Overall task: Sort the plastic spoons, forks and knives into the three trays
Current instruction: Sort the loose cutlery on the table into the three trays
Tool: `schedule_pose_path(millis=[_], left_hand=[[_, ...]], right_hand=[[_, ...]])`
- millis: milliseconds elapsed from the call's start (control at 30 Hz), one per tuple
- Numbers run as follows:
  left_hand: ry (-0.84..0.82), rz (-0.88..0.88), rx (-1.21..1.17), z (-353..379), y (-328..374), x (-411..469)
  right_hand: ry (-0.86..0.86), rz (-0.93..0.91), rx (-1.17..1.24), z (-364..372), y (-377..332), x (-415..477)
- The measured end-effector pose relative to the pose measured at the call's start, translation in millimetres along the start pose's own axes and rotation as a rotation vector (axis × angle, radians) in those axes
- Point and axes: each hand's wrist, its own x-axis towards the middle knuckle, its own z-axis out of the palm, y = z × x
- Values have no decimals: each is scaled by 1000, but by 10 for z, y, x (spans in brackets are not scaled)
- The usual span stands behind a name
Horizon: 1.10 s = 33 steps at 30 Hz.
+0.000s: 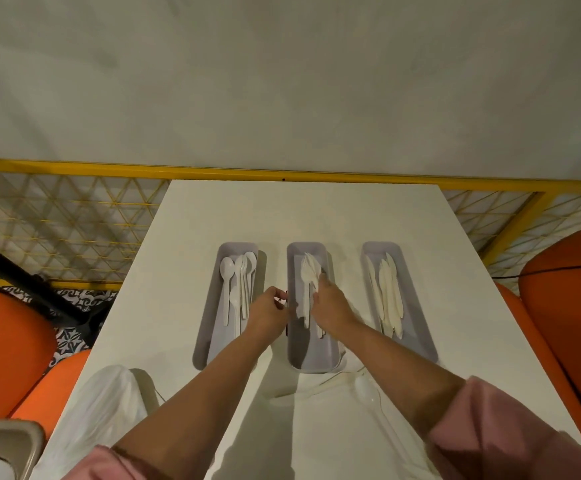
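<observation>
Three grey trays stand side by side on the white table. The left tray (209, 336) holds several white spoons (239, 282). In the middle tray (311, 358) lie white forks (308, 268), and the right tray (417, 327) holds several white knives (387, 296). My right hand (332, 308) is over the middle tray, its thumb and fingers pinching a fork among the others. My left hand (270, 308) sits between the left and middle trays, fingers curled, pinching the middle tray's left rim. A loose spoon (365, 391) and another white utensil (329, 384) lie on the table in front of the middle tray.
A white plastic bag (102, 414) lies at the table's near left corner. Orange seats (2, 344) (573, 306) flank the table. A yellow mesh fence (74, 216) runs behind its far edge. A beige object (5, 445) shows at the bottom left.
</observation>
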Motion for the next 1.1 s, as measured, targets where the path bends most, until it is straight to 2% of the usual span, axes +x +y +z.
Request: schedule_pose_path(millis=[100,267,500,633,800,933,1100], left_hand=[[-41,1,108,23,-21,69],[-68,53,142,13,-23,95],[-60,72,158,11,-76,119],[-57,68,156,22,-84,119],[-45,74,150,16,-97,95],[14,139,126,-52,-72,0],[-36,246,188,-340,-94,-224]], right_hand=[[-31,74,-95,5,-11,201],[-59,136,-76,84,-98,408],[-68,83,-119,227,-106,476],[-98,72,-265,258,-108,479],[-78,21,-315,190,-94,445],[-101,-9,-342,70,-123,367],[-121,-41,-309,-56,-263,176]])
